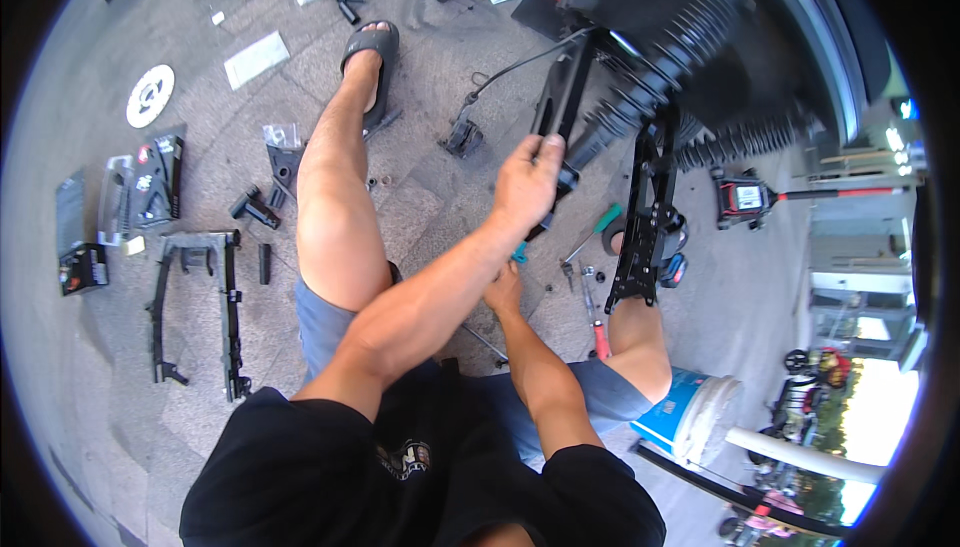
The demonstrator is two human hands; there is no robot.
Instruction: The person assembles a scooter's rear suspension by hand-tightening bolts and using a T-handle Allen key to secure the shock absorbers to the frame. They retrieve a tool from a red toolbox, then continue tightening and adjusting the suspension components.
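Observation:
My left hand [528,183] is closed around a black metal arm [566,97] that slopes down from the vehicle's underside. Just below it, my right hand [503,290] is closed at a small teal piece [520,252], which looks like a tool handle; the fingers hide most of it. Beside my left hand stands a shock absorber [640,87] with a coil spring. To its right hangs a black perforated frame part [645,217]. A brake caliper [462,135] on a hose lies on the ground left of the arm.
Near my right leg lie a green-handled tool [606,218] and a red-handled screwdriver [600,339]. A floor jack [742,197] stands farther right, with a blue-and-white bucket [690,409] below. Leftward lie a black fork-shaped frame [200,242], a brake disc [150,96] and packaged parts [160,175].

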